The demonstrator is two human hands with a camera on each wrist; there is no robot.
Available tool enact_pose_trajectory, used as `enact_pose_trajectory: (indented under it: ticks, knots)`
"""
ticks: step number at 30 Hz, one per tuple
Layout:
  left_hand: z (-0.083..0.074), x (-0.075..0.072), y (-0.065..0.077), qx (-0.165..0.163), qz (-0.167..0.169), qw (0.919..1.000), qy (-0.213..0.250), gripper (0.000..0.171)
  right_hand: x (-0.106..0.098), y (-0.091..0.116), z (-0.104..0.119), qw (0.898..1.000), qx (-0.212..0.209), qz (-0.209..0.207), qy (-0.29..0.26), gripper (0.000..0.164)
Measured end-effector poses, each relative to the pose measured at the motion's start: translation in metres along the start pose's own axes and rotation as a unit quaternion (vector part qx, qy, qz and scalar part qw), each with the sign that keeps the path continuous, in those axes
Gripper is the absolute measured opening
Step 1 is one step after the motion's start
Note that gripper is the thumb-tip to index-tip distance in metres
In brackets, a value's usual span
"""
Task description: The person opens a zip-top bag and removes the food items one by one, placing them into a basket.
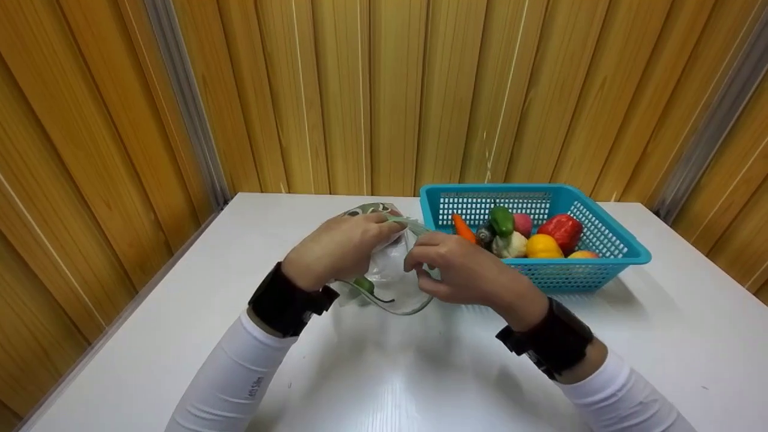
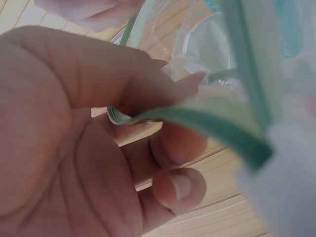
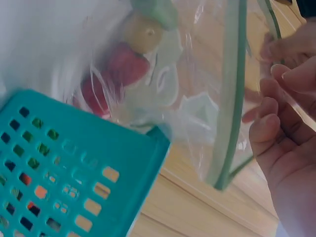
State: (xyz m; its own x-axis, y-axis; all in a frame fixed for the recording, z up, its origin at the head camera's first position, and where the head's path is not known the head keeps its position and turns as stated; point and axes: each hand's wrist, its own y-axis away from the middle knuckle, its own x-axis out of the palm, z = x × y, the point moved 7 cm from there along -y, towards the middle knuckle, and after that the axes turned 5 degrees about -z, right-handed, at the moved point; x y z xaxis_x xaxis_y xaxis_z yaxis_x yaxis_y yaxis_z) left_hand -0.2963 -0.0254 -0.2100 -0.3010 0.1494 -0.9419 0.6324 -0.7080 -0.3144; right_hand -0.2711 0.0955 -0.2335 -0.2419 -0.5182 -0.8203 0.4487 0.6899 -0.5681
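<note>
A clear zip bag (image 1: 387,264) with green seal strips lies with its mouth spread toward me on the white table. My left hand (image 1: 345,246) pinches the bag's rim between thumb and fingers; the left wrist view shows the green strip (image 2: 197,123) in that pinch. My right hand (image 1: 456,270) is at the right side of the mouth, fingers loosely bent. In the right wrist view, its fingertips stand apart from the nearer seal strip (image 3: 232,98). Inside the bag is a green pepper (image 1: 364,285) with a curved stem. Through the plastic show a yellow round item (image 3: 143,33) and red items (image 3: 126,64).
Right of the bag stands a turquoise basket (image 1: 600,262). It holds a carrot (image 1: 463,229), a green pepper (image 1: 502,221), a red bell pepper (image 1: 561,233), a yellow item (image 1: 544,246) and several others. Wood-look panels (image 1: 390,96) rise behind the white table (image 1: 384,384).
</note>
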Motion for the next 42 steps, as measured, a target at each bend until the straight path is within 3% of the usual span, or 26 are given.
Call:
enact_pose_trajectory:
  ticks: [7,14,19,21,24,28,33,38,42]
  knots:
    - [-0.004,-0.004,0.002,0.012,-0.020,0.9997,-0.010,0.061,0.033,-0.007,0.002,0.998,-0.001,0.069,0.002,0.015]
    - [-0.004,-0.003,0.002,-0.011,0.004,0.9998,-0.014,0.064,0.062,-0.018,-0.005,0.992,0.022,0.121,-0.021,0.019]
    - [-0.005,-0.002,0.002,-0.016,0.017,0.9996,-0.016,0.060,0.082,-0.030,-0.018,0.983,0.108,0.149,-0.024,0.043]
    - [-0.005,-0.002,0.002,-0.017,0.019,0.9995,-0.017,0.060,0.090,-0.033,-0.024,0.978,0.148,0.147,-0.033,0.055]
    - [-0.005,-0.003,0.002,-0.016,0.021,0.9995,-0.017,0.068,0.100,-0.037,-0.030,0.974,0.176,0.136,-0.043,0.066]
    - [-0.006,-0.004,0.002,-0.013,0.022,0.9996,-0.013,0.065,0.113,-0.038,-0.036,0.969,0.195,0.150,-0.038,0.062]
    - [-0.008,-0.005,0.000,-0.002,0.024,0.9997,-0.010,0.058,0.130,-0.034,-0.041,0.953,0.217,0.212,-0.010,0.055]
    - [-0.007,-0.003,0.000,-0.009,0.035,0.9994,0.004,0.061,0.137,-0.036,-0.037,0.956,0.173,0.232,0.055,0.051]
    - [-0.007,-0.002,0.001,-0.008,0.032,0.9994,0.011,0.062,0.134,-0.037,-0.035,0.960,0.179,0.198,0.081,0.048]
